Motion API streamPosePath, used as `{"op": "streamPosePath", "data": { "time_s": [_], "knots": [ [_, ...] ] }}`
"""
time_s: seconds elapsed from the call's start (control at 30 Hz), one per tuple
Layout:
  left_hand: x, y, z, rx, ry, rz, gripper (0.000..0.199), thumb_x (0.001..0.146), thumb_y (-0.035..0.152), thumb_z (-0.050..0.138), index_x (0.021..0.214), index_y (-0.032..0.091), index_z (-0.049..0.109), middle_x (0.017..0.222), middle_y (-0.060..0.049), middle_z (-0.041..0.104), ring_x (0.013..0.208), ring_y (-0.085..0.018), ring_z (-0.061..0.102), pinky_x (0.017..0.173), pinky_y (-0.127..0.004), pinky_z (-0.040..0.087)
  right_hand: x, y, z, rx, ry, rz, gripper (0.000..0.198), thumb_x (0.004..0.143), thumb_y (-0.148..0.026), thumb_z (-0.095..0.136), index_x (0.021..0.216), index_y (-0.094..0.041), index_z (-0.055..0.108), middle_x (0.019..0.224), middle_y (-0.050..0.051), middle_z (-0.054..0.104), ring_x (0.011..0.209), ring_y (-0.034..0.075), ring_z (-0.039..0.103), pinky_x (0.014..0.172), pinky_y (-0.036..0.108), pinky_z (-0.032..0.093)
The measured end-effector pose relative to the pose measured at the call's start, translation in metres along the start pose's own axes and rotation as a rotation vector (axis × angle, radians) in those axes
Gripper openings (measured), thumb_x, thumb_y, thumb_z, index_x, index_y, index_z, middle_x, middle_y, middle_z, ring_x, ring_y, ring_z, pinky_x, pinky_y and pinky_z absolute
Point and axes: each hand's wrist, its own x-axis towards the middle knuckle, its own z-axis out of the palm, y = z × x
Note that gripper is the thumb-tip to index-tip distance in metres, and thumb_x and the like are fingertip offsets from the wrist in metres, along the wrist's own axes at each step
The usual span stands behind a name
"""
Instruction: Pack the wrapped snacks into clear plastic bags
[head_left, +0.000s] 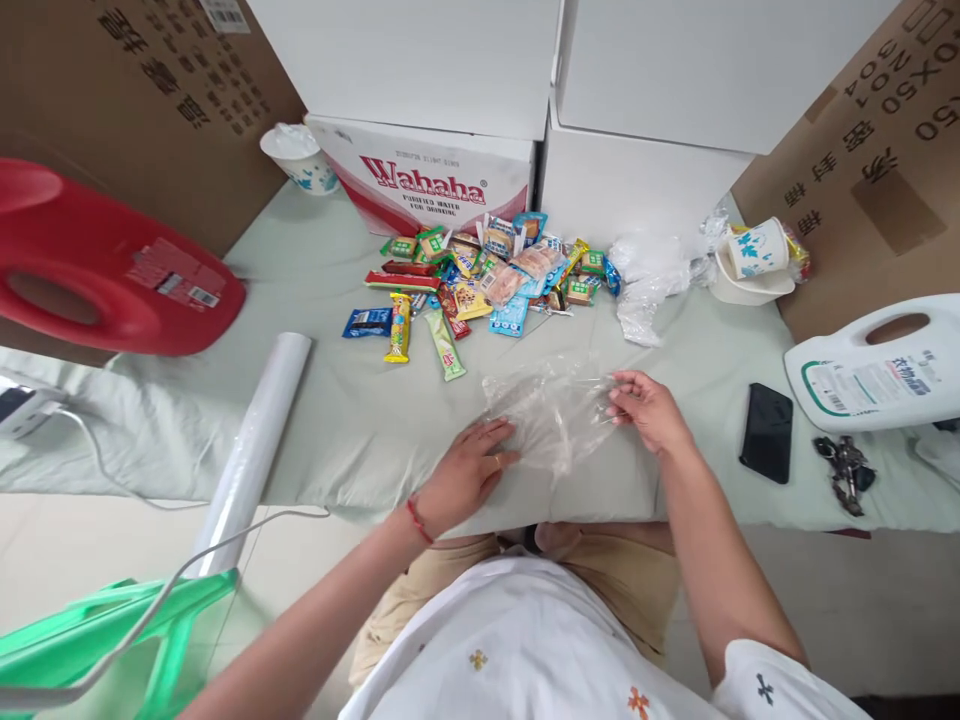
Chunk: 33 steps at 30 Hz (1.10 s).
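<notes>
Spreading side to side between two bare hands, a thin, clear plastic bag (559,425) lies on a pale green cloth (337,430), its longer stretch seeming to run from hand to hand. The right hand (649,410) pinches its right edge between thumb and fingers; the left hand (469,475) touches its left edge, whether gripping or only resting I cannot tell. Beyond, slightly left, sits a heap of colourful wrapped snacks (472,300); well right, a black rectangular phone (766,432).

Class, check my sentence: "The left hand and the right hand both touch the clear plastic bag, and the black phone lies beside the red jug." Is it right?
Not quite: the black phone lies beside the white jug, as the head view shows. The left hand and right hand do both touch the clear plastic bag.
</notes>
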Motion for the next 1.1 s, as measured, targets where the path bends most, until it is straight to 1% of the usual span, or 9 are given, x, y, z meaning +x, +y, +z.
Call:
{"op": "streamPosePath", "data": {
  "time_s": [0.17, 0.27, 0.37, 0.47, 0.57, 0.7, 0.83, 0.97, 1.1],
  "knots": [
    [-0.011, -0.027, -0.054, -0.146, -0.076, 0.053, 0.042, 0.078, 0.000, 0.048, 0.089, 0.026, 0.079, 0.134, -0.004, 0.071, 0.134, -0.025, 0.059, 0.110, -0.046, 0.051, 0.015, -0.012, -0.046, -0.123, -0.117, -0.011, 0.049, 0.059, -0.039, 0.091, 0.100, -0.020, 0.070, 0.079, -0.002, 0.060, 0.058, 0.012, 0.060, 0.050, 0.027, 0.051],
    [0.004, -0.008, -0.061, -0.141, 0.189, -0.069, 0.034, 0.078, 0.003, 0.049, 0.083, 0.025, 0.076, 0.120, -0.004, 0.076, 0.120, -0.025, 0.065, 0.101, -0.046, 0.055, 0.017, -0.011, -0.045, -0.115, -0.118, -0.049, 0.049, 0.062, -0.041, 0.089, 0.102, -0.021, 0.069, 0.080, -0.002, 0.060, 0.060, 0.012, 0.060, 0.053, 0.026, 0.052],
    [0.034, 0.025, -0.039, -0.079, 0.424, -0.190, 0.027, 0.090, 0.010, 0.049, 0.091, 0.022, 0.073, 0.105, -0.006, 0.079, 0.106, -0.023, 0.068, 0.096, -0.046, 0.055, 0.012, -0.005, -0.026, -0.058, -0.069, -0.060, 0.053, 0.068, -0.045, 0.086, 0.111, -0.023, 0.066, 0.088, -0.001, 0.061, 0.064, 0.012, 0.063, 0.057, 0.027, 0.055],
    [0.061, 0.044, -0.003, 0.081, 0.308, -0.256, 0.032, 0.099, 0.025, 0.049, 0.124, 0.020, 0.069, 0.134, -0.013, 0.071, 0.132, -0.031, 0.059, 0.112, -0.058, 0.041, -0.001, 0.004, -0.008, -0.009, 0.008, -0.027, 0.075, 0.070, -0.048, 0.084, 0.136, -0.030, 0.054, 0.105, 0.002, 0.063, 0.074, 0.015, 0.068, 0.060, 0.030, 0.059],
    [0.069, 0.037, 0.021, 0.205, 0.163, -0.277, 0.048, 0.101, 0.036, 0.050, 0.146, 0.021, 0.057, 0.157, -0.015, 0.051, 0.149, -0.037, 0.040, 0.121, -0.071, 0.015, -0.020, 0.016, -0.011, -0.043, -0.064, 0.040, 0.090, 0.066, -0.042, 0.088, 0.145, -0.032, 0.046, 0.101, 0.001, 0.065, 0.070, 0.017, 0.067, 0.059, 0.031, 0.058],
    [0.057, 0.005, 0.015, 0.297, 0.080, -0.235, 0.055, 0.102, 0.044, 0.048, 0.155, 0.031, 0.046, 0.165, -0.011, 0.039, 0.154, -0.036, 0.033, 0.122, -0.072, -0.001, -0.034, 0.032, -0.055, -0.108, -0.120, 0.056, 0.056, 0.068, -0.043, 0.084, 0.117, -0.024, 0.066, 0.081, -0.002, 0.064, 0.066, 0.016, 0.064, 0.061, 0.031, 0.055],
    [0.048, -0.017, 0.002, 0.326, 0.040, -0.215, 0.057, 0.102, 0.046, 0.048, 0.157, 0.035, 0.042, 0.167, -0.009, 0.036, 0.154, -0.035, 0.033, 0.122, -0.072, 0.000, -0.023, 0.030, -0.091, -0.418, 0.071, -0.080, 0.031, 0.075, -0.046, 0.076, 0.096, -0.024, 0.072, 0.074, 0.001, 0.065, 0.065, 0.019, 0.062, 0.064, 0.036, 0.056],
    [0.048, -0.019, 0.003, 0.339, 0.050, -0.207, 0.058, 0.102, 0.047, 0.046, 0.158, 0.035, 0.041, 0.167, -0.009, 0.034, 0.155, -0.034, 0.031, 0.123, -0.069, 0.000, 0.015, -0.010, -0.072, -0.842, 0.244, -0.459, 0.035, 0.091, -0.033, 0.058, 0.123, -0.027, 0.071, 0.120, 0.010, 0.068, 0.096, 0.027, 0.068, 0.091, 0.046, 0.055],
    [0.049, -0.016, 0.003, 0.342, 0.044, -0.213, 0.057, 0.102, 0.046, 0.047, 0.158, 0.034, 0.042, 0.167, -0.009, 0.036, 0.154, -0.034, 0.032, 0.123, -0.069, 0.002, 0.087, -0.073, -0.042, -1.131, 0.205, -0.585, 0.090, 0.087, -0.026, 0.071, 0.165, -0.024, 0.025, 0.172, 0.015, 0.011, 0.148, 0.040, 0.037, 0.106, 0.048, 0.048]
  ]
}}
